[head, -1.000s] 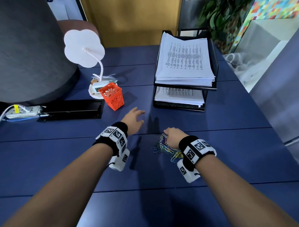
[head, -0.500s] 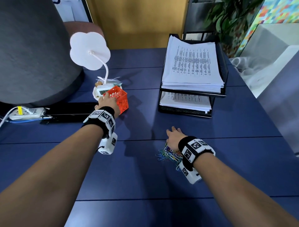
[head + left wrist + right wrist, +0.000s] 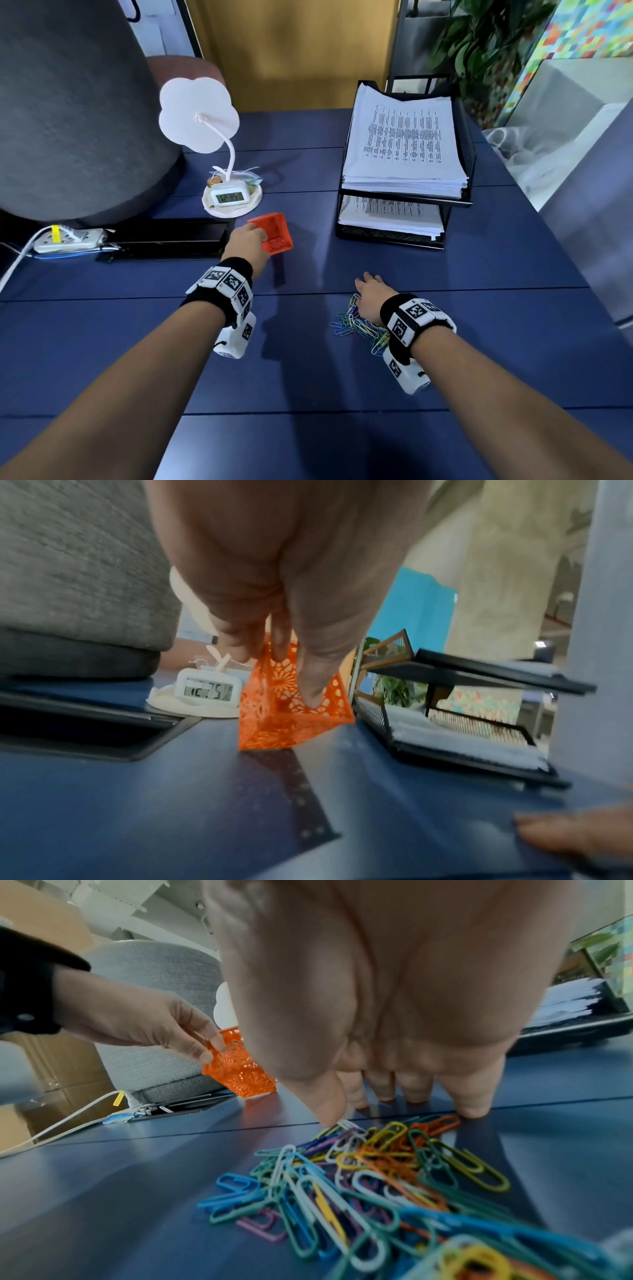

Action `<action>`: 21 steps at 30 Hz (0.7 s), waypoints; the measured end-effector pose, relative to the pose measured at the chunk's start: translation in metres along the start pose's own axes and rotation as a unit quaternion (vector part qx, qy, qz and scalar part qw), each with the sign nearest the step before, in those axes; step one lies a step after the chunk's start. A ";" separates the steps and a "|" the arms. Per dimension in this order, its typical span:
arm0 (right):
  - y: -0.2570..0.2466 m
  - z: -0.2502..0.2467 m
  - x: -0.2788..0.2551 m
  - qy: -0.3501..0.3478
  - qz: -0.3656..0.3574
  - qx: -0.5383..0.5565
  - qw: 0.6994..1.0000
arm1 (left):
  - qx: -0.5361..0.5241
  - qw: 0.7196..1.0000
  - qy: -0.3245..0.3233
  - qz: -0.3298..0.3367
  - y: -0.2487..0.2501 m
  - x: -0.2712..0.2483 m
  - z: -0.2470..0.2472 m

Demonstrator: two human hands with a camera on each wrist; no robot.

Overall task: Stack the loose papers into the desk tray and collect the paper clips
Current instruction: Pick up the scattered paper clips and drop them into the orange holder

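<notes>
The paper clips (image 3: 359,325) lie heaped on the blue counter (image 3: 479,342) at centre right of the head view, the papers already stacked in the desk tray (image 3: 467,154) at upper right. Collecting the clips looks to be the step in hand. The right hand (image 3: 371,296) rests over the heap, fingers straight, tips on the counter. The left hand (image 3: 245,241) pinches the rim of the tilted orange basket (image 3: 275,234); next it likely needs setting beside the heap, mouth up.
</notes>
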State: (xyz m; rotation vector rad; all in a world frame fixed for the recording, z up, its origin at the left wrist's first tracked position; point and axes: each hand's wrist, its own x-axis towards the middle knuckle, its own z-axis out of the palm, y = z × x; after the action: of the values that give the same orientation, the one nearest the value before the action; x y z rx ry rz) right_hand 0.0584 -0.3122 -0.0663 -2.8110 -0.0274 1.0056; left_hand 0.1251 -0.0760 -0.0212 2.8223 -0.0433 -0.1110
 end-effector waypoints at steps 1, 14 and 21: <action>0.000 0.001 -0.001 0.000 0.000 0.006 1.000 | 0.010 1.000 -0.004 -0.004 -0.001 -0.001 -0.002; -0.001 -0.001 -0.004 0.019 0.000 0.010 1.000 | -0.068 0.996 -0.026 -0.047 0.015 -0.009 -0.018; 0.004 -0.003 -0.017 0.064 -0.011 0.029 0.997 | -0.045 0.995 -0.084 -0.040 0.025 -0.027 -0.020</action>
State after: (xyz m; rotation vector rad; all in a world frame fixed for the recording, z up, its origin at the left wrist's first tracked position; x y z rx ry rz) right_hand 0.0472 -0.3178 -0.0537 -2.8093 -0.0146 0.8063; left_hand 0.0992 -0.0920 0.0072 2.7188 0.0350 -0.3596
